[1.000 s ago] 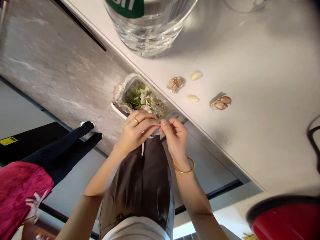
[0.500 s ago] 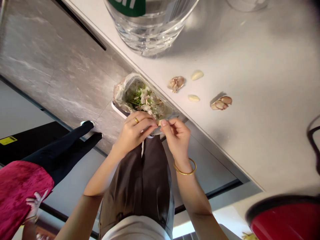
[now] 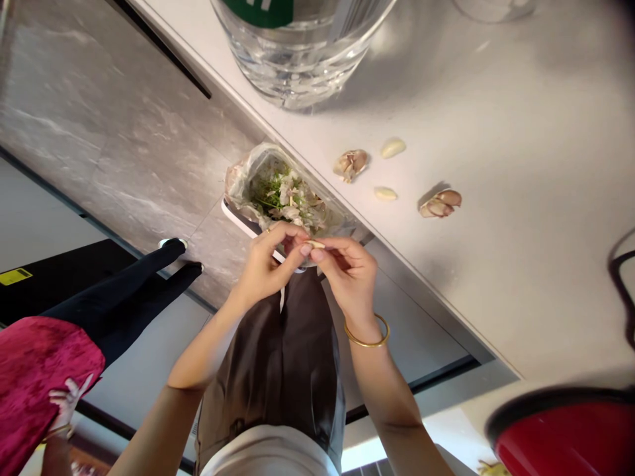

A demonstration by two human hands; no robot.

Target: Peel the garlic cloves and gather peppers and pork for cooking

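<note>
My left hand (image 3: 265, 264) and my right hand (image 3: 347, 271) meet fingertip to fingertip, both pinched on one pale garlic clove (image 3: 314, 244). They hover over a bin lined with a clear bag (image 3: 238, 188), which holds green scraps and papery peels, on the floor beside the counter edge. On the white counter (image 3: 496, 132) lie two peeled cloves (image 3: 393, 147) (image 3: 385, 194) and two unpeeled garlic pieces (image 3: 350, 163) (image 3: 439, 203). A gold ring sits on my left hand and a gold bangle on my right wrist.
A large clear glass container (image 3: 297, 46) with a green label stands at the counter's far edge. A red round object (image 3: 565, 439) is at the lower right. Another person in a pink top and black trousers (image 3: 54, 344) stands at the left on the grey tiled floor.
My fingers have shifted on the clove: the left fingers have lifted and the clove's pale tip now shows between the two hands. The rest is unchanged.
</note>
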